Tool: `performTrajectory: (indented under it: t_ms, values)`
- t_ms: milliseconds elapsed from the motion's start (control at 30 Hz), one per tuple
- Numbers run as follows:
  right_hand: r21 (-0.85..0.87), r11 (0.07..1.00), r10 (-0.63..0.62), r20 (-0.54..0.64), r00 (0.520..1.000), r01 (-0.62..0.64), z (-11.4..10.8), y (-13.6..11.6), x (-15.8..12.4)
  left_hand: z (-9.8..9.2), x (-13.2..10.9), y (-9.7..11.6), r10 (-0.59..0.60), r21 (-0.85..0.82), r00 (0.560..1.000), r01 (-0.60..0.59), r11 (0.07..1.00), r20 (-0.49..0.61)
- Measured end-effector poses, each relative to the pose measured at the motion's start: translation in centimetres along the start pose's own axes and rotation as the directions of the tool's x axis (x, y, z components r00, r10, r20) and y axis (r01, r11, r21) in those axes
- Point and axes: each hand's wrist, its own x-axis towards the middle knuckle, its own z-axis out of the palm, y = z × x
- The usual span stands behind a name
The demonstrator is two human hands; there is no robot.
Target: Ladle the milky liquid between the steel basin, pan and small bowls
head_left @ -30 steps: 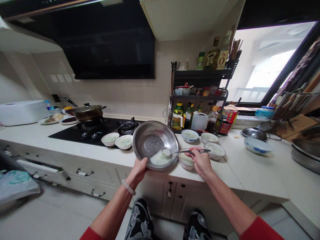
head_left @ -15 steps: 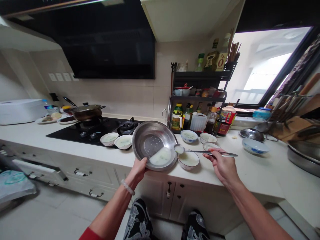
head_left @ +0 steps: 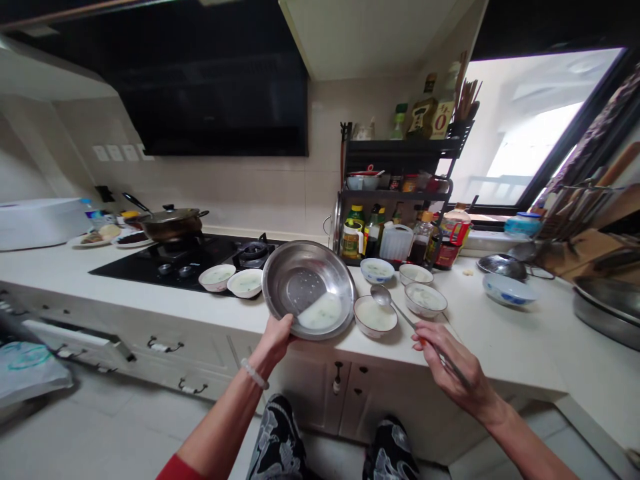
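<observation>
My left hand (head_left: 276, 337) grips the near rim of a steel basin (head_left: 287, 280), which tilts toward the right with pale soup and green bits (head_left: 323, 311) pooled low in it. In my right hand (head_left: 453, 363) is the handle of a metal ladle (head_left: 381, 295). The ladle's bowl hangs over the far edge of a filled soup bowl (head_left: 376, 317) just right of the basin. Another soup bowl (head_left: 425, 300) stands to its right. Behind them are a blue-patterned bowl (head_left: 377, 270) and a small white bowl (head_left: 415, 274), both holding soup.
Two filled bowls (head_left: 217, 277) sit left of the basin by the black gas hob (head_left: 150, 267). A lidded pan (head_left: 173, 223) rests on the hob. A rack of bottles (head_left: 400, 193) stands at the back. On the right are a blue-and-white bowl (head_left: 510, 291) and a large metal pan (head_left: 607, 313).
The ladle has moved from the basin's right rim to over the nearby bowl and has tipped. My right hand has shifted slightly right and down. The basin stays nearly still.
</observation>
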Motion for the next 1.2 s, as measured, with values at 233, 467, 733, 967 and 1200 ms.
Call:
performTrajectory:
  t_ms: [233, 467, 733, 967, 1200]
  values:
    - [0.135, 0.948, 0.311, -0.204, 0.928, -0.287, 1.5, -0.5, 1.1, -0.1, 0.2, -0.2, -0.011, -0.009, 1.0, 0.011, 1.0, -0.015]
    - [0.406, 0.748, 0.617, -0.136, 0.775, -0.524, 6.3, -0.7, 4.5, 0.1, 0.3, -0.3, -0.013, -0.021, 1.0, 0.013, 1.0, -0.019]
    - [0.332, 0.822, 0.483, 0.024, 0.875, -0.463, 10.7, -0.5, 5.7, 0.0, 0.4, -0.4, -0.016, -0.02, 1.0, 0.016, 1.0, -0.005]
    - [0.498, 0.58, 0.763, -0.054, 0.644, -0.645, 11.3, 1.5, 6.0, -0.1, 0.8, -0.6, -0.033, -0.011, 0.999, 0.033, 0.999, -0.033]
    - [0.738, 0.396, 0.843, -0.056, 0.534, -0.547, 10.8, 1.8, 6.1, -0.1, 0.7, -0.6, -0.029, -0.01, 0.999, 0.028, 1.0, -0.026]
